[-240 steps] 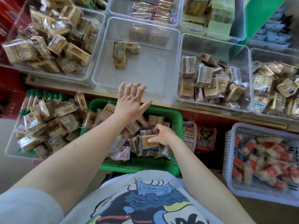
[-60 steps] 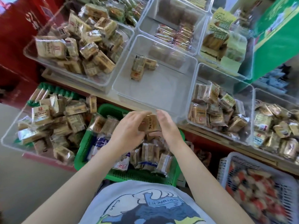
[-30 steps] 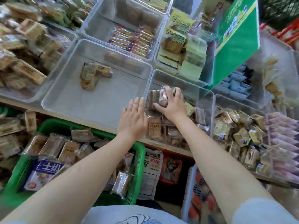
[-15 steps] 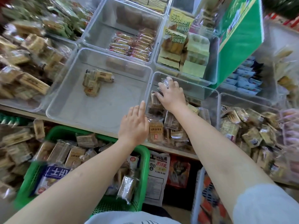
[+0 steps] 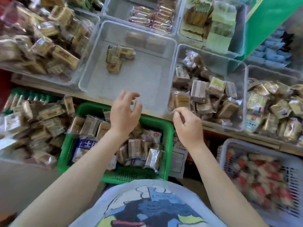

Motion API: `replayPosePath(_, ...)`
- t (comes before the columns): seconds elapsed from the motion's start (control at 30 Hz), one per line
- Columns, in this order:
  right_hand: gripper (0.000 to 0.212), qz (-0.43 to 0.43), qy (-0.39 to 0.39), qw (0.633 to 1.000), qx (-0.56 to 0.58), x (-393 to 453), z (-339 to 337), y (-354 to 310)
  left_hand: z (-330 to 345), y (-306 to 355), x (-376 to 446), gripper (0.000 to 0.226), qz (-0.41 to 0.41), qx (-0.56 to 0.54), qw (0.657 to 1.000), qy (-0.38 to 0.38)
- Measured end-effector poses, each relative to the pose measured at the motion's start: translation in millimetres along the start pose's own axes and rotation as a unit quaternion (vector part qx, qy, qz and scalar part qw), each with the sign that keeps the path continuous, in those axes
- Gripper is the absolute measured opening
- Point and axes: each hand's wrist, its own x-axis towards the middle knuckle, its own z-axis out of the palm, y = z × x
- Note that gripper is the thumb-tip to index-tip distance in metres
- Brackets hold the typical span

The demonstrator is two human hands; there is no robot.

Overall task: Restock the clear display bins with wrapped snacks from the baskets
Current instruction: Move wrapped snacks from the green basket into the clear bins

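Seen from above, 2 bare hands hover empty over a green basket (image 5: 165,128) of wrapped snacks (image 5: 134,148), the left hand (image 5: 124,113) loosely spread, the right hand (image 5: 186,125) loosely curled, both below a nearly bare clear bin (image 5: 91,79) holding a few snacks (image 5: 117,58), beside a fuller bin (image 5: 242,99).

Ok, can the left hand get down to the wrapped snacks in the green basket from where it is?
Probably yes. The left hand hangs empty, fingers loosely curled, above the far rim of the green basket. The basket is open-topped, the wrapped snacks lie exposed, and the right hand is off to the side.
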Motion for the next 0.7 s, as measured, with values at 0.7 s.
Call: replayPosePath(0.7,0.019,0.168,-0.222,0.960,0.023,-53,92,-20,-25,-112,-47,0.023,-0.155,0.183,0.903,-0.357)
